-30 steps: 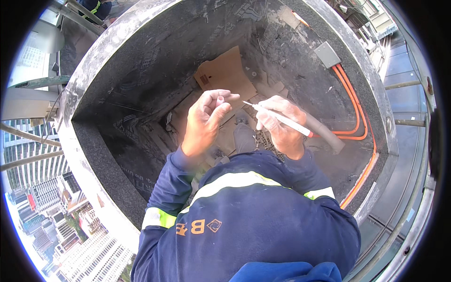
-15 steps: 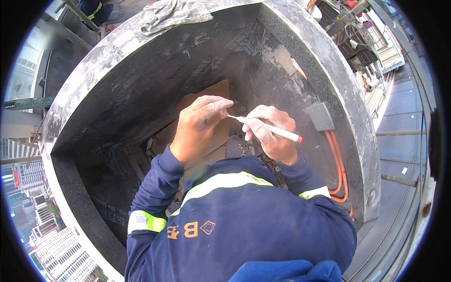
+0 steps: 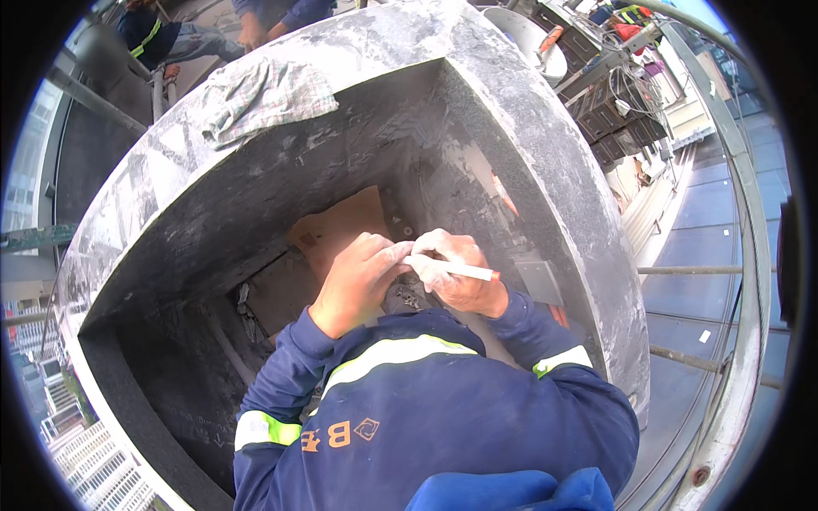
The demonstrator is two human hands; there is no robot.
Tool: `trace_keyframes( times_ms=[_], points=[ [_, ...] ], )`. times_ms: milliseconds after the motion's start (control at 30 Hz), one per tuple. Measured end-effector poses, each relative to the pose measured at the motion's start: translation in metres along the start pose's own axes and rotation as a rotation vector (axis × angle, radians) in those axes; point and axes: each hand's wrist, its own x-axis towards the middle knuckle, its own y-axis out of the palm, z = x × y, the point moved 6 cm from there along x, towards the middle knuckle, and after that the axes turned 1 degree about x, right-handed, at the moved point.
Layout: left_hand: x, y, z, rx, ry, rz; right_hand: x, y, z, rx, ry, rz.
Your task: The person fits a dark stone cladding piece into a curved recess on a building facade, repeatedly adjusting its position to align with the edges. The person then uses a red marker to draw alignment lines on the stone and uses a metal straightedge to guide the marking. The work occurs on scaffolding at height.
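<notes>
My right hand (image 3: 464, 285) grips a white marker pen (image 3: 469, 271) with a reddish end, held slantwise with that end toward the right. Against its fingertips rest those of my left hand (image 3: 358, 277), thumb and fingers pinched together at the pen's other end. Whatever sits in that left pinch is hidden, and so is the pen's tip. Both hands are dusted with pale powder. They hover in front of me, over the hollow of a large dark stone-like enclosure (image 3: 545, 162) with a broad, dusty grey rim.
A checked cloth (image 3: 268, 98) drapes over the far rim. Brown cardboard (image 3: 341, 226) lies inside the hollow, and a grey box (image 3: 538, 281) is on its right wall. A white bucket (image 3: 528, 47) stands beyond the rim; another person's hands (image 3: 251, 32) show at the far left. Metal railings (image 3: 750, 213) run along the right.
My hands have come together, so the pen's narrow tip no longer shows between them. The view has shifted, bringing the bucket and another person's hands further into sight.
</notes>
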Motion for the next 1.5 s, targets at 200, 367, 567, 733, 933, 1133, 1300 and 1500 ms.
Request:
trace_keyframes(
  times_ms=[200,367,567,733,933,1133,1300,1500],
  points=[
    [-0.017,-0.014,-0.001,0.01,0.016,0.041,0.007,0.028,0.009,0.03,0.225,-0.196],
    [-0.006,-0.004,-0.005,-0.095,0.104,0.09,0.002,0.028,0.01,0.193,0.438,-0.205],
    [0.073,0.028,-0.003,-0.09,0.178,0.151,-0.023,-0.037,-0.023,-0.046,0.361,-0.278],
    [0.173,0.046,0.075,0.113,-0.001,-0.01,-0.059,-0.181,-0.049,-0.489,0.536,-0.537],
    [0.264,0.126,0.111,0.169,0.142,0.05,-0.158,-0.299,-0.058,-0.888,1.062,-0.602],
    [0.284,0.17,0.121,0.146,0.169,0.068,-0.196,-0.367,-0.066,-0.992,1.397,-0.199],
    [0.289,0.172,0.12,0.294,0.174,0.021,-0.216,-0.438,-0.114,-0.948,1.542,-0.148],
    [0.287,0.167,0.123,0.199,0.115,0.088,-0.196,-0.445,-0.153,-0.943,1.398,0.003]
  ],
)
